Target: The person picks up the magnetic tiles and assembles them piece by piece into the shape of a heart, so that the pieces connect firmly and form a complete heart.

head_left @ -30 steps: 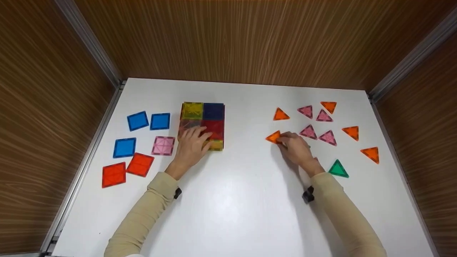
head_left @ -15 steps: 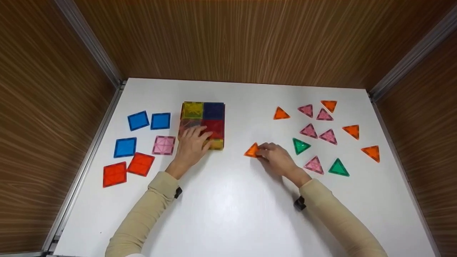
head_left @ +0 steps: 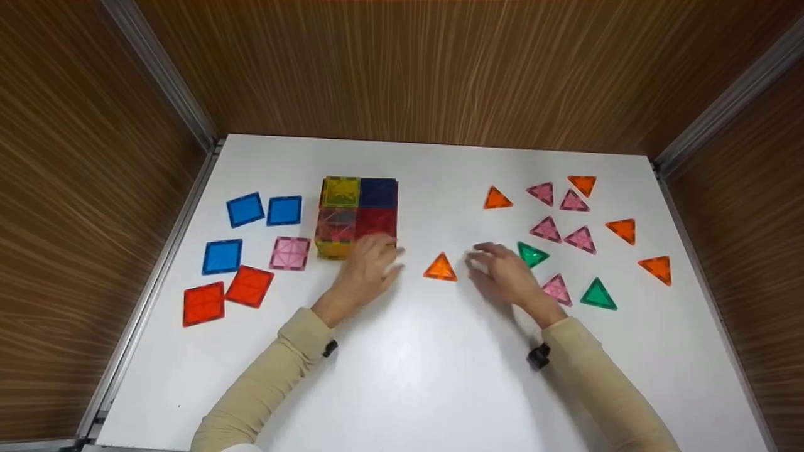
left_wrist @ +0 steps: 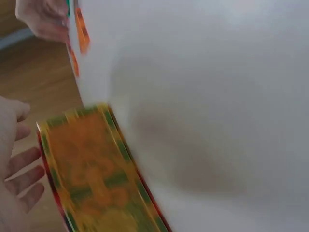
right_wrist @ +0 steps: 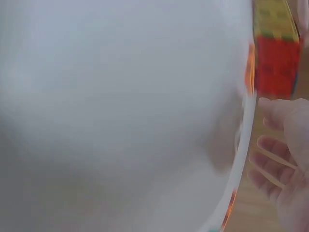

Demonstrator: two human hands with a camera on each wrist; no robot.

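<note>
I see the left hand (head_left: 367,267) and right hand (head_left: 507,271) loosely spread, holding nothing. The orange triangle (head_left: 441,269) lies midway between the table's (head_left: 402,376) side edges; the left, so close, could nudge the block (head_left: 342,216).

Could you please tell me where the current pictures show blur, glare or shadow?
Head view: left hand and right hand slightly blurred, pale glare on the white table, soft shadow beside the right forearm; left wrist view: tile block smeared, broad shadow on the table; right wrist view: block blurred, table edge appears curved.
</note>
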